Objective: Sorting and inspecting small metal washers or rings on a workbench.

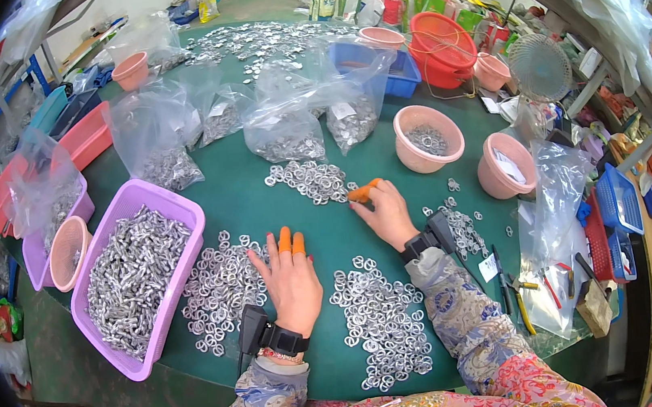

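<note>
My left hand [294, 285] is open, its fingers stretched out over the green tabletop [238, 153], two of them in orange finger covers. It lies at the right edge of a pile of small silver metal rings [221, 293]. My right hand [386, 212] reaches forward, orange-covered fingers bent and the thumb a little apart. Its fingertips are at the right end of another ring pile [309, 181]; I see nothing held in them. Between my forearms is a third ring pile [381, 323].
Left stands a purple basket [196, 219] full of elongated metal parts. Clear bags of parts [283, 135] stand beyond the piles. Pink bowls [448, 136], loose rings [466, 227] and pliers [525, 313] are on the right. A fan [539, 67] stands at the far right.
</note>
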Tool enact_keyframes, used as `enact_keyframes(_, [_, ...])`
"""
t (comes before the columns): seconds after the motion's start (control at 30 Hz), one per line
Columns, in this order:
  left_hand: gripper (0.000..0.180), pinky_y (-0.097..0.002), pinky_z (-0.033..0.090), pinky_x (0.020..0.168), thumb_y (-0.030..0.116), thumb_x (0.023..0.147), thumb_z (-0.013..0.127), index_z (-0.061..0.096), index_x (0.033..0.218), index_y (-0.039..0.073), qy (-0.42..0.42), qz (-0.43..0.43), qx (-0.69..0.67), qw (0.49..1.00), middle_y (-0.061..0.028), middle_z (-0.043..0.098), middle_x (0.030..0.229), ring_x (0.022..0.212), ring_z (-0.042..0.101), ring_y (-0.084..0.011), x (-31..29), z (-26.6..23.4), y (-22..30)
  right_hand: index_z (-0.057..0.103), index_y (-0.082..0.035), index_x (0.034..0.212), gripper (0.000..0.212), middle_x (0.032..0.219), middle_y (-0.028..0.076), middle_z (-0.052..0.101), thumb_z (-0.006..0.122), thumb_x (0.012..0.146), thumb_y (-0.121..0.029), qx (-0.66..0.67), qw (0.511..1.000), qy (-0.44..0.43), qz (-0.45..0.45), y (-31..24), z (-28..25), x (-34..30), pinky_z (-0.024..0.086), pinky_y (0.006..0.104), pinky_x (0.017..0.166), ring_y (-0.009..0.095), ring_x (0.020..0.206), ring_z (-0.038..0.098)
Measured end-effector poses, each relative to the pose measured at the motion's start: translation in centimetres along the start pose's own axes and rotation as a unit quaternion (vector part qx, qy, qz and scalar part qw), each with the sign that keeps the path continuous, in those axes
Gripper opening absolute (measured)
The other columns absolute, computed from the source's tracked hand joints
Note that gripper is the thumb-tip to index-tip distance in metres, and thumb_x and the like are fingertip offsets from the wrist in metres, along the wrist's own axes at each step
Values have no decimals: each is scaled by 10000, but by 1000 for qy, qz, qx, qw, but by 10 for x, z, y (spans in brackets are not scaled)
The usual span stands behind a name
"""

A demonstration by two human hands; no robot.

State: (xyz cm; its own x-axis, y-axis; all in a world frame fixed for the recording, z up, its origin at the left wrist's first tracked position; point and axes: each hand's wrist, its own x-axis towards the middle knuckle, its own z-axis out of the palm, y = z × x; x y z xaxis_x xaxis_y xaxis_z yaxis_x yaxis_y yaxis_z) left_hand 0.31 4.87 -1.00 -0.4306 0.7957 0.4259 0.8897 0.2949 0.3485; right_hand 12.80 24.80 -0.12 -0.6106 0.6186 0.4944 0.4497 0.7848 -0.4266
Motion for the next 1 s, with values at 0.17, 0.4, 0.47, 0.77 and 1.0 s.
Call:
enact_keyframes(0.17, [391,-693,110,1166,65,906,610,568,1288,-8,-19,-2,7,1000,-205,513,1400,1412,360,-432,-3,1,-1,787,-58,972,211,848,114,673,746,860,-232,180,956,-107,207,3,-20,-18,518,394,675,282,676,633])
enact_keyframes(0.4, [413,-681,112,1175,72,910,619,557,1312,-4,2,-3,5,1000,-196,502,1415,1413,356,-435,-3,0,-2,770,-108,1083,253,877,111,651,756,850,-203,89,975,-105,177,6,-44,-27,506,365,715,248,763,627])
enact_keyframes(0.47, [415,-683,111,1175,70,909,621,558,1312,-4,0,-4,2,1000,-194,503,1414,1412,358,-435,-1,0,-1,761,-115,1098,275,877,105,626,769,834,-191,161,949,-142,232,6,-55,-26,503,383,743,263,799,607])
enact_keyframes(0.77, [402,-690,113,1169,68,918,612,555,1307,-16,-6,-1,7,1000,-192,495,1435,1404,366,-444,-2,1,-3,757,-104,1036,258,864,86,594,801,787,-159,42,997,-65,-5,1,-41,-37,492,352,688,219,770,574])
enact_keyframes(1.0, [451,-701,102,1159,170,974,547,486,1350,-72,67,-36,-73,994,-217,447,1468,1454,270,-467,3,-1,-1,735,-88,1114,270,927,-3,689,777,852,-141,299,918,-220,141,-63,-38,-11,431,234,625,49,708,502])
